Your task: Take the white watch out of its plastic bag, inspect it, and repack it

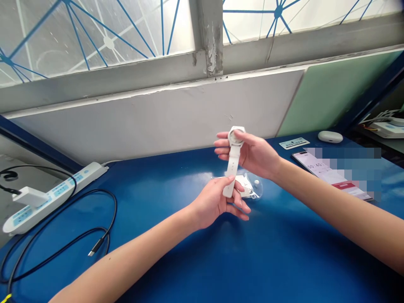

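Observation:
A white wristwatch [233,158] is held up above the blue table, its strap hanging down toward me. My right hand [257,153] grips the round watch case, thumb laid over its face. Lower down, my left hand [217,198] pinches the strap's free end between thumb and fingers, the other fingers loosely spread. Behind the hands, a clear plastic pouch [256,190] with something pale inside lies on the table, partly hidden by my left hand and the strap.
At left on the blue table [176,261] lie a white power strip [72,185] with a plugged-in charger [31,197] and a looping black cable [115,206]. On the right are a phone [328,172], a white card [294,143] and a white earbud case [330,136]. A wall panel [158,122] stands behind.

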A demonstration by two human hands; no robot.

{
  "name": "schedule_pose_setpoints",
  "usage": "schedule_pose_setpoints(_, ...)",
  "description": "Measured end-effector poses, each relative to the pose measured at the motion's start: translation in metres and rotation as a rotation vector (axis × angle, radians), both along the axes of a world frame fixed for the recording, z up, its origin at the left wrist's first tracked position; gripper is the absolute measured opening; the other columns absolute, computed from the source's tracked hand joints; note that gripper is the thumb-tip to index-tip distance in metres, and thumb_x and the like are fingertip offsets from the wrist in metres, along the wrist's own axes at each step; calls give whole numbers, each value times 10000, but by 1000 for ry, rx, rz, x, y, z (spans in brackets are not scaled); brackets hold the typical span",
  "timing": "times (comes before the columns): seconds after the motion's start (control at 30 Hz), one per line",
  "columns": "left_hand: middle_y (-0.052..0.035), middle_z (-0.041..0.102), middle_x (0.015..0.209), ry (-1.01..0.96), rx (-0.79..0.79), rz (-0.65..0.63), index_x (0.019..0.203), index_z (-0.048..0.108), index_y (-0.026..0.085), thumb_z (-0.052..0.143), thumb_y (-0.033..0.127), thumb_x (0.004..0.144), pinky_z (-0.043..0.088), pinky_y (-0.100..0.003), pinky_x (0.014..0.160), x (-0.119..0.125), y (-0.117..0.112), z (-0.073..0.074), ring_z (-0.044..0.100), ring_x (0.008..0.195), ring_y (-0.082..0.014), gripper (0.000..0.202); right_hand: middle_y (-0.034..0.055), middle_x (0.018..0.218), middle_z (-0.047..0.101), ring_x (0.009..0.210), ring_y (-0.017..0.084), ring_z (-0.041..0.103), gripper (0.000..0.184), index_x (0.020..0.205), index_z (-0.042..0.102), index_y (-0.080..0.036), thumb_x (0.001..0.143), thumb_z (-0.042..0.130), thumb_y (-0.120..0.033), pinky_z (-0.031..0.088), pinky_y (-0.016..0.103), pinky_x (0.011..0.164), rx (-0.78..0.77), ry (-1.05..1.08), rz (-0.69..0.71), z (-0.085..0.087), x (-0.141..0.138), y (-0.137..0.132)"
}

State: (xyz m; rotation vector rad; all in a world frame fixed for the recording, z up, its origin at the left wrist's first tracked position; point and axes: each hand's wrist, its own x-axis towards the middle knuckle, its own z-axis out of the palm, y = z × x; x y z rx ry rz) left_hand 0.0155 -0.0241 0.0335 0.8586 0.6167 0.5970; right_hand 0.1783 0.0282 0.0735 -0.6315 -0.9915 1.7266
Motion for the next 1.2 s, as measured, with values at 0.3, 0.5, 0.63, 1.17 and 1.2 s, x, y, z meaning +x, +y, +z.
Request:
schedule_pose_setpoints(0.3, -92, 714, 795, 23, -24, -34, 1116, 616, 130, 604, 467, 895, 561, -329, 719, 2, -4, 2, 718, 744, -225, 403, 84, 962, 763, 839, 211, 711, 445, 1068, 695, -192, 971, 480, -569, 584, 365, 759, 203, -86, -117, 10, 3, -4)
schedule_pose_setpoints(0.5, -165, 690, 1180, -38, 111, 29, 1190, 626, 130, 612, 472, 906, 514, -383, 879, 0, -2, 14, 698, 1004, -296, 446, 70, 1117, 729, 1010, 244, 662, 517, 1114, 726, -269, 933, 467, -678, 549, 341, 789, 354, -409, 123, 4, -10, -21)
schedule_pose_setpoints(0.63, -149, 691, 1160, -26, 123, 108, 1198, 623, 133, 655, 426, 902, 511, -396, 899, -1, 1, 11, 698, 1002, -294, 418, 56, 1081, 708, 1002, 240, 641, 500, 1020, 764, -261, 954, 454, -648, 524, 343, 829, 422, -527, 45, 2, -7, -19)
schedule_pose_setpoints(1.17, -135, 748, 961, 69, 96, 4, 1050, 677, 128, 589, 563, 913, 511, -332, 785, -1, 1, 8, 721, 820, -240, 464, 6, 711, 634, 622, 128, 566, 420, 973, 774, -195, 913, 598, -572, 450, 260, 594, 384, -620, 32, -8, -3, -6)
schedule_pose_setpoints(1.2, -132, 746, 962, 76, 100, 28, 1049, 675, 130, 600, 566, 914, 515, -330, 780, -1, 1, 8, 723, 821, -238, 463, -9, 678, 607, 554, 111, 528, 416, 976, 768, -196, 912, 599, -571, 422, 254, 533, 378, -622, 30, -9, -3, -6)
